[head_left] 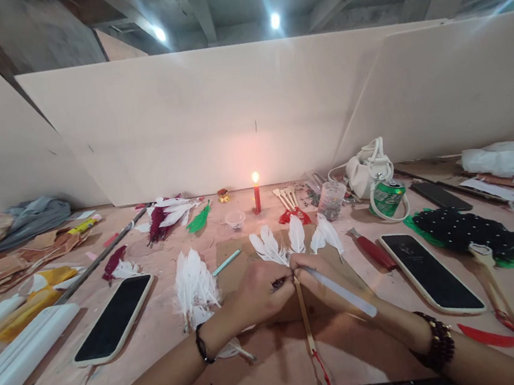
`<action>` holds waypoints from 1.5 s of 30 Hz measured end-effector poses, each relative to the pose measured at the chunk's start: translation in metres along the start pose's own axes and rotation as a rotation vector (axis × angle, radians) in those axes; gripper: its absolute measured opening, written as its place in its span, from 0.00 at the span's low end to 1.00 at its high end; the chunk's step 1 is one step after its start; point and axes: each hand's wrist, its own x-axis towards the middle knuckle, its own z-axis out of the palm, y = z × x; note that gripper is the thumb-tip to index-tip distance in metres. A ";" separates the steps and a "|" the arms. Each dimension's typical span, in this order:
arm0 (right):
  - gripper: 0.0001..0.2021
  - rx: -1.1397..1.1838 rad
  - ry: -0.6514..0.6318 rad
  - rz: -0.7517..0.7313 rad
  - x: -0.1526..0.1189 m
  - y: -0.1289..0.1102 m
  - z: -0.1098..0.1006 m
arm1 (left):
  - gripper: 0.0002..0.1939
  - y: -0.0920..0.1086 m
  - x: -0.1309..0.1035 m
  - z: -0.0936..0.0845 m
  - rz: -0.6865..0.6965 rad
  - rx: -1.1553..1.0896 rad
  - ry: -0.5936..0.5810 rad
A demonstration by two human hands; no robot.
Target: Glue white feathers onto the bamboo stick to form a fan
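Behind a pink tabletop (pixel 162 318), white panels (pixel 207 104) are stood upright beneath concrete beams (pixel 199 4). The left hand (pixel 265 289) is curled closed, its fingertips pinched at the upper end of a wooden handle (pixel 305 325), to whose lower end a red cord (pixel 323 370) is tied. By the right hand (pixel 326 294), also closed, a pale translucent stick (pixel 346 294) is held slantwise, the fingertips brought to the same end of the handle. Just beyond, white feathers (pixel 271 247) are spread over brown cardboard (pixel 239 244). Farther out, a shallow clear dish (pixel 235 220) is set near a lit red candle (pixel 257 199); what is held in it cannot be made out. Greyish contents, too unclear to be identified, are seen in a clear cup (pixel 332 200). Beside it a white bag (pixel 363 175) is placed, with a green can (pixel 385 197) tilted in front; the insides of both are hidden.
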 end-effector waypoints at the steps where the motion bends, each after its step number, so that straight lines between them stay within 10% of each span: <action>1: 0.09 0.014 0.004 -0.014 0.001 0.003 0.001 | 0.16 0.000 0.001 -0.001 -0.001 -0.013 0.009; 22: 0.13 -0.107 0.044 -0.224 0.006 0.019 -0.003 | 0.16 -0.003 0.002 -0.004 0.110 0.097 0.065; 45: 0.11 -0.349 -0.012 0.038 0.005 -0.011 0.000 | 0.14 -0.009 -0.006 0.005 0.134 0.226 0.004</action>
